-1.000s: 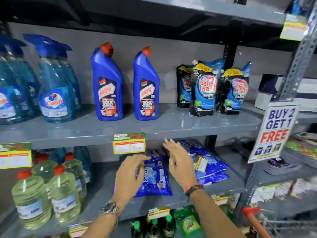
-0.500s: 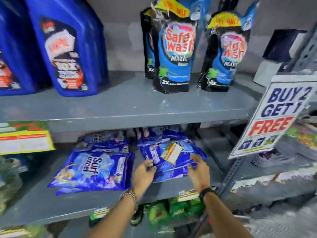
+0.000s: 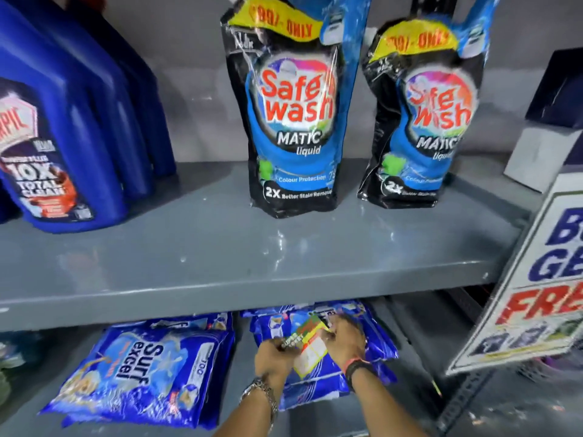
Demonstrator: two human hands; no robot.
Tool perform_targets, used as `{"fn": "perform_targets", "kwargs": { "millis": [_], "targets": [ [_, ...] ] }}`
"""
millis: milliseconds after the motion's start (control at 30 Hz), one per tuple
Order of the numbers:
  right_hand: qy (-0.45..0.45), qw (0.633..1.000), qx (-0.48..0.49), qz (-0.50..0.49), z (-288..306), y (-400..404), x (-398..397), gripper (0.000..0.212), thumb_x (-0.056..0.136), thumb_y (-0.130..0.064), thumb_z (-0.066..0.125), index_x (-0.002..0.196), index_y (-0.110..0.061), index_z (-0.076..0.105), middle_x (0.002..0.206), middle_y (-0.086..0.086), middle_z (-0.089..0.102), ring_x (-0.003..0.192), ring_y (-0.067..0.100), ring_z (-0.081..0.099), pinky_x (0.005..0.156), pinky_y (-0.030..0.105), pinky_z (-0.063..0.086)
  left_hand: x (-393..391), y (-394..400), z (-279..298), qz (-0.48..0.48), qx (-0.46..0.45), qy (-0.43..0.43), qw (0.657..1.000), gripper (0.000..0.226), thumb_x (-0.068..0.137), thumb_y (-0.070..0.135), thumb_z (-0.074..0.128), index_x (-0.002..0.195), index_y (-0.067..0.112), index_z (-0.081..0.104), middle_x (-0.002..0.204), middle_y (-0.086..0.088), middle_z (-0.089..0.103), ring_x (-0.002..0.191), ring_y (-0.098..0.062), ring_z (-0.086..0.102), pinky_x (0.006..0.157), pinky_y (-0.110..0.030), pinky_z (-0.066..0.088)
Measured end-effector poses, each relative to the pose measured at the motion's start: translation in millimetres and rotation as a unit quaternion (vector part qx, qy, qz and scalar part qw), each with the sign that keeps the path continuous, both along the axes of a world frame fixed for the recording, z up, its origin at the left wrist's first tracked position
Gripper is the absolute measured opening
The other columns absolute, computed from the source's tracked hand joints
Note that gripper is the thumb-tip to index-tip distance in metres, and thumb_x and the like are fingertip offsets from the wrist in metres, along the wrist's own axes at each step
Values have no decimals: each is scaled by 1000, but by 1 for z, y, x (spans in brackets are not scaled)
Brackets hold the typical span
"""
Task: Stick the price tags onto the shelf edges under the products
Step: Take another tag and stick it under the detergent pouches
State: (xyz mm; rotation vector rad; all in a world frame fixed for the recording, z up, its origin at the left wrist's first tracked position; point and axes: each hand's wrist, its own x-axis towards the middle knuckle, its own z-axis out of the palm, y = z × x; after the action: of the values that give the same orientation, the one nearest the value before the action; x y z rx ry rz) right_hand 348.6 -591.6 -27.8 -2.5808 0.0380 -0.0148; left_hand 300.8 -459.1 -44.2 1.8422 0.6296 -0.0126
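A yellow, green and white price tag [image 3: 310, 345] is held between both hands just above a stack of blue detergent packets [image 3: 375, 345] on the lower shelf. My left hand [image 3: 273, 357] pinches its left edge. Gripping the tag's right side is my right hand [image 3: 345, 337]. The grey shelf edge [image 3: 202, 305] runs across just above the hands, with two Safe Wash pouches [image 3: 295, 121] standing on that shelf.
A Surf Excel packet [image 3: 138, 376] lies to the left on the lower shelf. Blue cleaner bottles [image 3: 63, 146] stand upper left. A "Buy 2 Get 1 Free" sign [image 3: 542, 279] juts out at the right on the slotted upright [image 3: 463, 402].
The view has moved closer and up to the pouches. Both hands have come together and lifted the tag off the blue packets, where it lay before.
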Motion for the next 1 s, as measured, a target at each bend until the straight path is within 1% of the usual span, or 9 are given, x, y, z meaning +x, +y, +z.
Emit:
{"fn": "perform_targets", "kwargs": {
  "millis": [33, 100, 200, 333, 433, 600, 700, 867, 1000],
  "targets": [
    [1, 1000, 29, -1, 0, -2, -3, 14, 85, -22, 59, 72, -21, 63, 89, 12, 68, 90, 20, 61, 82, 30, 47, -2, 2, 1, 8, 3, -14, 1000, 21, 71, 28, 78, 83, 10, 76, 66, -3, 67, 65, -17, 63, 63, -26, 48],
    [11, 995, 98, -2, 1, -7, -11, 23, 84, -17, 61, 61, -16, 62, 70, 4, 56, 74, 14, 53, 66, 28, 44, -9, 5, 6, 33, -26, -49, 998, 18, 71, 26, 81, 84, 14, 76, 68, -2, 69, 73, -21, 68, 74, -27, 54],
    [4, 969, 248, -2, 5, -18, -29, 10, 83, -10, 67, 83, -2, 71, 69, -1, 60, 72, 13, 54, 58, 17, 43, -29, 9, 12, 53, -113, -108, 986, 12, 76, 14, 77, 87, 15, 74, 74, -6, 74, 80, -27, 73, 79, -46, 60],
    [89, 911, 400, 45, 35, -40, -72, 5, 81, -2, 68, 84, -5, 64, 78, 5, 66, 70, 10, 64, 53, 19, 56, -62, 17, 37, -30, -142, -153, 978, 19, 82, 3, 69, 100, -4, 71, 80, -13, 74, 75, -28, 72, 68, -42, 62],
    [139, 903, 392, 107, 81, -58, -99, 14, 78, 3, 70, 78, -6, 59, 66, -1, 64, 58, 3, 65, 54, 24, 60, -82, 25, 74, -118, -171, -168, 964, 25, 83, -3, 65, 106, -13, 65, 70, 0, 74, 62, -8, 71, 53, -20, 59],
    [138, 915, 325, 192, 189, -83, -147, 9, 73, -1, 74, 81, -3, 69, 73, 5, 76, 67, 14, 72, 57, 20, 59, -119, 29, 156, -282, -205, -212, 913, 28, 82, 10, 68, 110, 4, 68, 85, 2, 79, 80, -9, 73, 65, -18, 58],
    [69, 918, 330, 209, 249, -90, -176, 24, 63, -12, 80, 83, 0, 72, 78, 10, 77, 68, 17, 72, 55, 19, 58, -140, 25, 210, -310, -211, -283, 882, 24, 73, 22, 73, 97, 19, 75, 84, 2, 79, 77, -9, 73, 61, -16, 57],
    [-120, 893, 401, 165, 311, -74, -196, 35, 61, -13, 79, 94, -5, 70, 70, -3, 76, 61, 6, 69, 51, 16, 55, -155, 24, 293, -237, -185, -417, 858, 18, 82, 10, 70, 90, 25, 74, 85, 1, 78, 70, -5, 72, 55, -13, 55],
    [-210, 858, 447, 143, 334, -55, -194, 21, 70, -3, 77, 84, -16, 67, 79, 4, 68, 57, 1, 67, 48, 13, 53, -153, 26, 340, -190, -143, -471, 850, 16, 80, 15, 73, 87, 29, 73, 75, 9, 76, 74, -7, 73, 64, -22, 60]
  ]
}}
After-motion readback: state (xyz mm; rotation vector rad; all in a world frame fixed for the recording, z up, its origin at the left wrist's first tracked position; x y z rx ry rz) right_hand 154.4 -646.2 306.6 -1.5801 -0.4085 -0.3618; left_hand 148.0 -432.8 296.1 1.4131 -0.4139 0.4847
